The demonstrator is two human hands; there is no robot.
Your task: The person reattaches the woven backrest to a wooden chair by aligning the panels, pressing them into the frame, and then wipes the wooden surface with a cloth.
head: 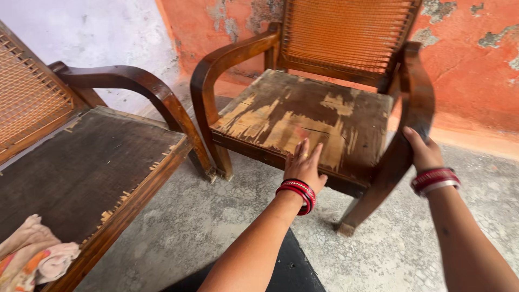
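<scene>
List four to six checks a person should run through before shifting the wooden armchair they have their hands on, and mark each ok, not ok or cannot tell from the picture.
1. Right hand grips the front of the armchair's right armrest: ok.
2. Left hand has a hold: not ok; it lies flat on the worn seat, fingers spread.
3. Space to the second chair on the left: ok, a strip of concrete floor lies between them.
4. Seat free of loose things: ok; the folded cloth lies on the other chair.
5. Chair legs sound: cannot tell; only the front ones show.
6. Room behind the chair: not ok, its cane back stands close to the orange wall.
</scene>
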